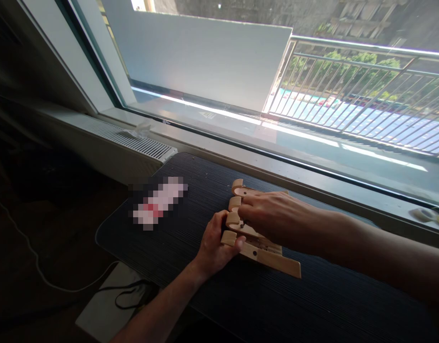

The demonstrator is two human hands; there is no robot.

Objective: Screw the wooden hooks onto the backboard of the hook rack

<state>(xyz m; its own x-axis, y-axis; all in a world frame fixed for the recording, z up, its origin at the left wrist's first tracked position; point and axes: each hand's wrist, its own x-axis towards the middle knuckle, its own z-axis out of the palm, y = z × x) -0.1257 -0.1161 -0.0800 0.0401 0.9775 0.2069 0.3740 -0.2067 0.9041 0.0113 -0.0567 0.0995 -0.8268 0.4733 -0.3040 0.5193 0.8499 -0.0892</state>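
Note:
A light wooden hook rack [271, 261] lies on the dark table. It has several slats side by side, each with a curled end, and dark round holes or screws show in the wood. My left hand [216, 245] is closed around its near left side, with the thumb pressed on the front slat. My right hand [264, 214] reaches over from the right, fingers bent down in a pinch among the slats near the curled ends. Whatever sits between those fingertips is hidden. The right hand also covers much of the rack's far part.
The dark wood-grain table [162, 252] stands against a window sill [276, 166]. Left of the hands lies a blurred pink-white item [162, 197]. A radiator [133, 140] with crumpled clear plastic runs along the wall. Tape rolls [423, 214] rest at the right. A white cord [40, 267] hangs left.

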